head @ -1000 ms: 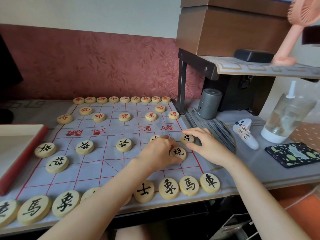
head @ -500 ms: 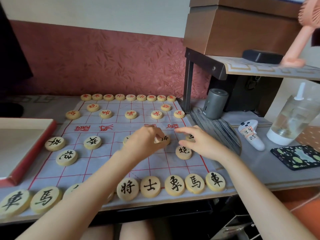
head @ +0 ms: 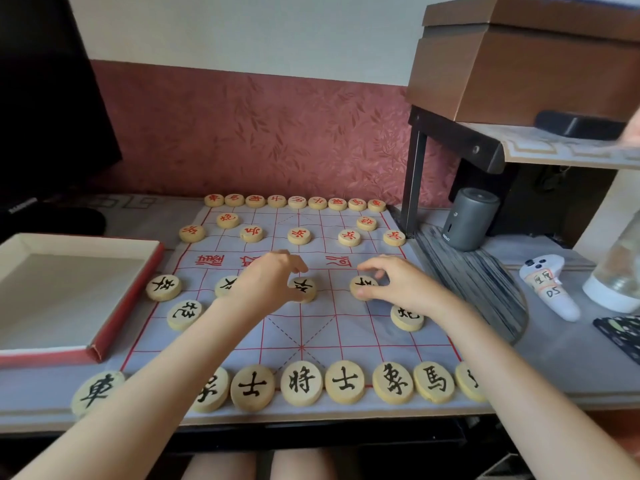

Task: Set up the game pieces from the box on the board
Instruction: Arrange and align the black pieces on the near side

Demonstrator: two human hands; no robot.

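A pale cloth board [head: 301, 330] with a red grid lies on the desk. Red-lettered round pieces [head: 298, 201] fill its far rows, and black-lettered pieces [head: 301, 382] line the near edge. Black soldiers and cannons stand in the rows between. My left hand [head: 270, 278] pinches the centre black soldier [head: 306, 291], which rests on the board. My right hand [head: 405, 285] pinches the black soldier to its right [head: 360, 284], also on the board. My right wrist hides the far-right soldier spot. The empty red-edged box [head: 128, 299] lies to the left of the board.
A black shelf leg [head: 414, 181] and a grey cylinder [head: 471, 220] stand at the board's far right corner. A striped mat [head: 478, 285], a white ghost-shaped gadget [head: 550, 289], a clear bottle [head: 620, 271] and a dark patterned case [head: 620, 334] lie to the right.
Both hands have shifted left along the black soldier row, each onto the piece one place to the left. The view has moved in closer.
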